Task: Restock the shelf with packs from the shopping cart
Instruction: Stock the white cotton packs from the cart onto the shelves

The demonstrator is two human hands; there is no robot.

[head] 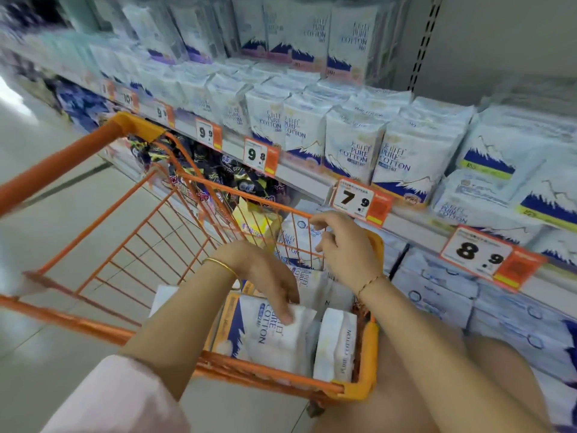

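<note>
An orange wire shopping cart (75,154) stands in front of me beside the shelf (306,178). Several white "Pure Cotton" packs lie in its near right corner. My left hand (268,276) reaches down into the cart, its fingers closed over the top edge of one white pack (271,339); the thumb is hidden. Another pack (335,345) stands upright just right of it. My right hand (345,248) hovers over the cart's right rim with fingers loosely curled, holding nothing. Matching packs (352,145) fill the shelf row above the cart.
Orange price tags (356,200) hang along the shelf edges. Dark and yellow packs (256,226) sit on the lower shelf behind the cart wire. More white packs (434,295) are stacked low at the right. Tiled aisle floor (62,232) lies to the left.
</note>
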